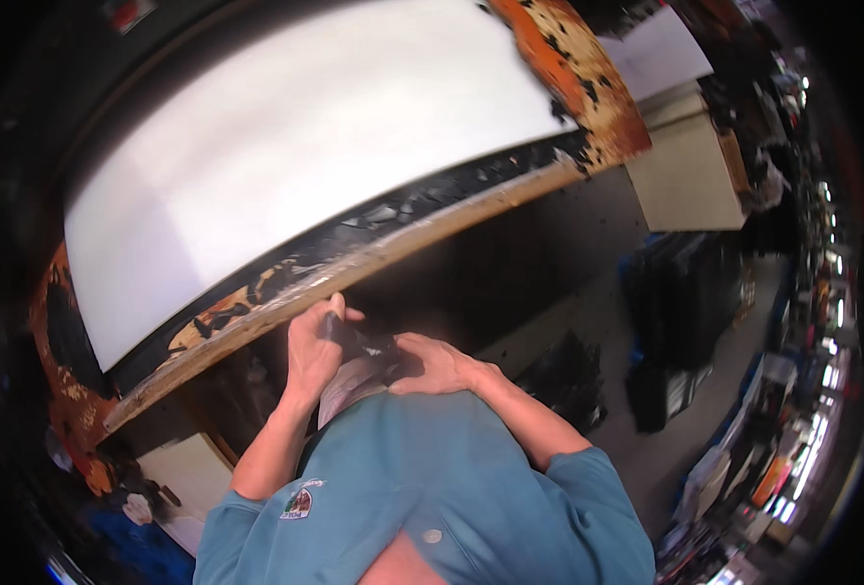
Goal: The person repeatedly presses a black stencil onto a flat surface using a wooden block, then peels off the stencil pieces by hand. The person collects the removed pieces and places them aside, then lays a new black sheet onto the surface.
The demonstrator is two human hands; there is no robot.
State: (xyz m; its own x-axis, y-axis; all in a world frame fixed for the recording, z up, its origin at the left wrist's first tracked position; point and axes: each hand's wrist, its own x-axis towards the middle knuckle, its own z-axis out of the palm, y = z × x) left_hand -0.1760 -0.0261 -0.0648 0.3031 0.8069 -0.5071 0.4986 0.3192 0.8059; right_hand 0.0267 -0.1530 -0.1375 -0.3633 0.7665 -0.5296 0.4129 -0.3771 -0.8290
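Note:
Close in front of my shirt, a dark, shiny, thin sheet [362, 347] that looks like plastic film is between my two hands. My left hand [313, 343] is closed on its left side, just below the edge of the worktable. On the other side my right hand [440, 366] grips the sheet, some of its fingers hidden behind it. Below the dark part, a paler, see-through portion hangs against my waist. Beyond my hands, a large white sheet or panel [315, 146] lies on the worktable [612, 132].
Torn black scraps [383, 213] and worn patches line the table's near wooden edge [432, 219]. At the right stands a cream-coloured box [685, 171]. Black wrapped bundles [680, 302] stand on the floor at the right, with a dark heap [563, 380] nearer me.

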